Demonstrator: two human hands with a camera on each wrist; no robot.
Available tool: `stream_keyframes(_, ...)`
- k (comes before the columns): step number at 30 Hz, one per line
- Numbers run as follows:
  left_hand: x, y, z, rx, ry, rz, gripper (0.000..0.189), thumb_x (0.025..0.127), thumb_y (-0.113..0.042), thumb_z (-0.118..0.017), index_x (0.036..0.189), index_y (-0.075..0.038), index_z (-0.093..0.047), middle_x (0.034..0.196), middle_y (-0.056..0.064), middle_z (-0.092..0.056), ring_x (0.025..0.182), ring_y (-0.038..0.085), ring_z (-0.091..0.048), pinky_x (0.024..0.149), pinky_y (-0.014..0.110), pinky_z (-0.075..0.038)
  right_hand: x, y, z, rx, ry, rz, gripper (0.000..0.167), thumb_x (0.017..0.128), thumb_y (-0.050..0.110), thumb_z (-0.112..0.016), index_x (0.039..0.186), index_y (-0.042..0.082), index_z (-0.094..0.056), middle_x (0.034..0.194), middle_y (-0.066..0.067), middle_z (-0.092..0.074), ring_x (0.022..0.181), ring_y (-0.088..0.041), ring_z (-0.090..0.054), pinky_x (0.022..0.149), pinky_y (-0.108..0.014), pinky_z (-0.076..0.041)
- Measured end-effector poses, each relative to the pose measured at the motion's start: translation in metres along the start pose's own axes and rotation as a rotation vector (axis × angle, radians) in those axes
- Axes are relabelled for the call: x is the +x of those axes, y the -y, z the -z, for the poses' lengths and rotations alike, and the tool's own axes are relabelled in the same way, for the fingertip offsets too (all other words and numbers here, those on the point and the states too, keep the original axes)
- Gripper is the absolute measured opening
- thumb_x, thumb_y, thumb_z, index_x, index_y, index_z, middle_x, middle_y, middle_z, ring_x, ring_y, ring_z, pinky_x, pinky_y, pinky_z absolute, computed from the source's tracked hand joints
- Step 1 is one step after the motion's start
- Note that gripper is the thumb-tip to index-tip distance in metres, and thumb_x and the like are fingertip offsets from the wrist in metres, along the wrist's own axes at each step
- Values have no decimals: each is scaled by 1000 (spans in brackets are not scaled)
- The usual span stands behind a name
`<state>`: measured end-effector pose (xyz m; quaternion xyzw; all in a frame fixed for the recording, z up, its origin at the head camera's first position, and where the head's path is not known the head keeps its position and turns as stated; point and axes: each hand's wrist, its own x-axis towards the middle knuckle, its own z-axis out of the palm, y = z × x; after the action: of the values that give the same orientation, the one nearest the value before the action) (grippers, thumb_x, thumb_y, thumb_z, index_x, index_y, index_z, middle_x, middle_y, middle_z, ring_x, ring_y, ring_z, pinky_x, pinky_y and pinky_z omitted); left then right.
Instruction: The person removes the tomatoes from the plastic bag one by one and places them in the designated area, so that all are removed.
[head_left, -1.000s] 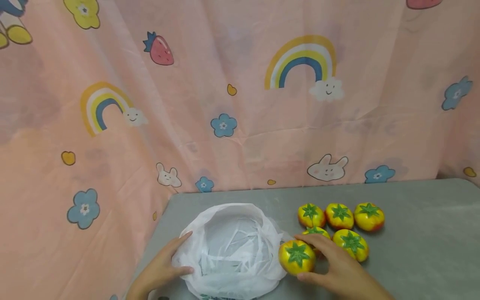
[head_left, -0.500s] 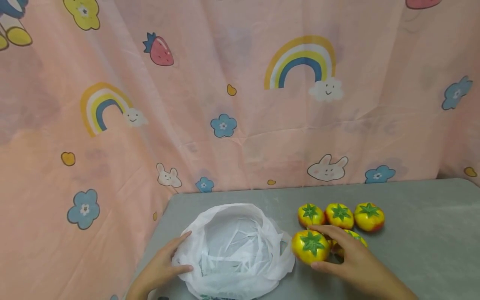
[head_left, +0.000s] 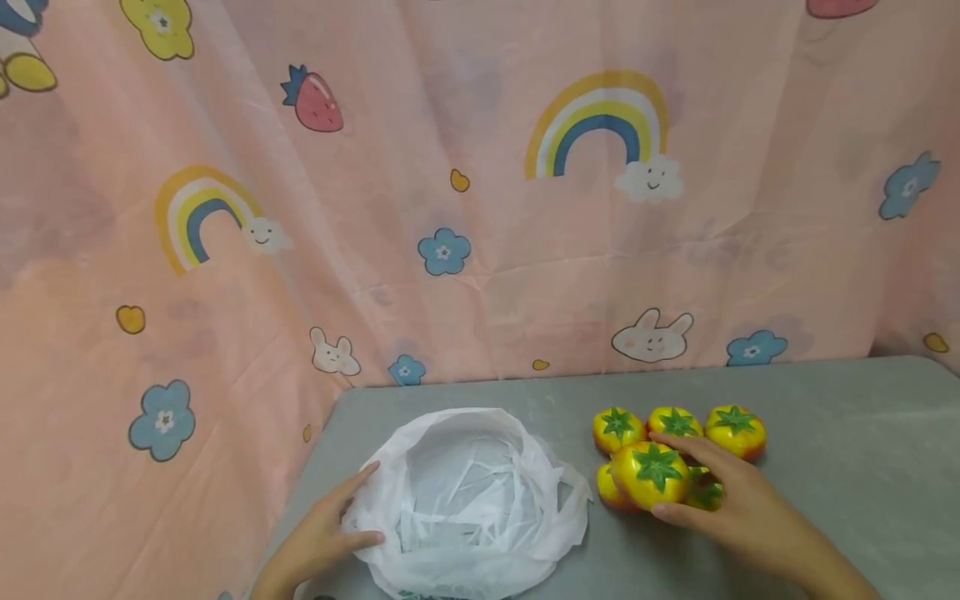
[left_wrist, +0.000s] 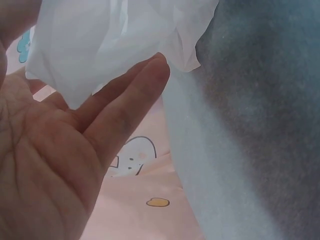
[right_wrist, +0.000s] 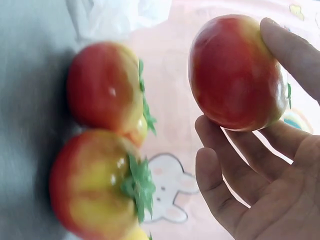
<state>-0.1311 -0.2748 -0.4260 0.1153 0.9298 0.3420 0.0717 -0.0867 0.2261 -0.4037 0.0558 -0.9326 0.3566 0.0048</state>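
My left hand [head_left: 326,525] rests against the left side of a white plastic bag [head_left: 547,533], its mouth gaping upward on the table. In the left wrist view, straight fingers [left_wrist: 125,110] touch the bag [left_wrist: 110,45]. My right hand [head_left: 735,500] grips a yellow-and-red artificial tomato [head_left: 651,477] with a green star-shaped top, between thumb and fingers. In the right wrist view, this tomato [right_wrist: 232,72] hangs raised above the table, apart from the others. Behind and beneath it, several like tomatoes [head_left: 735,429] stand in two rows, the front row partly hidden by my hand and the held tomato.
The grey table [head_left: 847,467] extends to the right of the tomatoes. A pink curtain [head_left: 510,317] with rainbows, flowers and rabbits hangs along the table's back edge and down its left side.
My right hand has carried the tomato rightward and away from me, from beside the bag to over the front row. The bag's right handle has sagged outward. My left hand has stayed put.
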Motion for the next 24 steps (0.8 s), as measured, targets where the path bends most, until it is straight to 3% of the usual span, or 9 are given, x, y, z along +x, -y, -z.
stream_keyframes(2, 0, 0, 0, -1, -1, 1, 91, 75, -37, -85, 153, -19, -40, 152, 20, -46, 136, 38, -49, 105, 49, -50, 0, -5, 4, -7, -18, 11, 79, 77, 54, -79, 144, 22, -49, 143, -14, -55, 109, -28, -59, 83, -39, -58)
stream_keyframes(5, -1, 0, 0, 3, -4, 3, 91, 74, -37, -85, 152, -20, -41, 152, 19, -47, 137, 37, -48, 105, 44, -50, 1, -11, 11, -19, -20, -4, 79, 79, 53, -77, 144, 18, -49, 140, -18, -55, 102, -22, -60, 74, -29, -54)
stream_keyframes(12, -1, 1, 1, 14, 7, -18, 86, 76, -36, -84, 150, -18, -45, 147, 19, -51, 132, 35, -51, 103, 43, -51, 0, -28, 27, -52, 5, -87, 86, 82, 56, -74, 148, 11, -42, 137, -31, -53, 100, -32, -64, 77, -53, -57)
stream_keyframes(19, 0, 2, 1, 29, 0, -14, 84, 76, -35, -85, 148, -15, -47, 143, 19, -54, 127, 34, -54, 100, 51, -52, 0, -48, 42, -86, 6, -114, 86, 86, 55, -70, 149, 6, -39, 141, -35, -45, 103, -41, -62, 79, -56, -55)
stream_keyframes(24, 1, 3, 0, 33, -3, -16, 84, 75, -36, -85, 148, -17, -47, 144, 18, -53, 129, 33, -53, 101, 46, -52, 0, -61, 52, -117, 12, -142, 89, 88, 56, -67, 148, -1, -36, 141, -38, -43, 105, -47, -59, 82, -57, -54)
